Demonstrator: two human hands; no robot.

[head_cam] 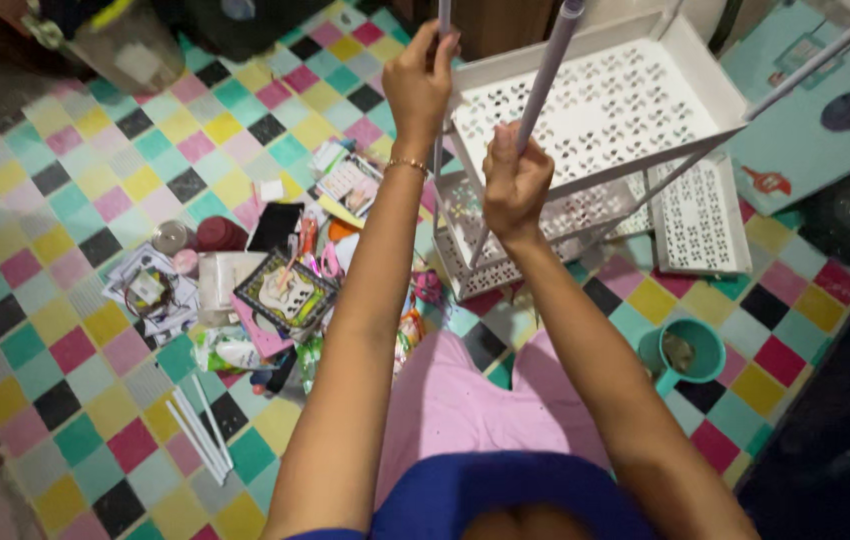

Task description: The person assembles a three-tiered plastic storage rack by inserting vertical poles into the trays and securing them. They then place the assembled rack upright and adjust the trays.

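A white plastic shelf rack with perforated trays stands before me on the checkered floor. My left hand is closed around a thin upright pole at the rack's left corner. My right hand grips a pale lilac pole that slants up from the lower tray. A gold bracelet circles my left wrist. A loose perforated tray lies flat on the floor just right of the rack.
A heap of small items, cards, pouches and jars lies left of my legs. Spare white poles rest on the floor at lower left. A teal cup stands at my right. A mat with pictures sits at upper right.
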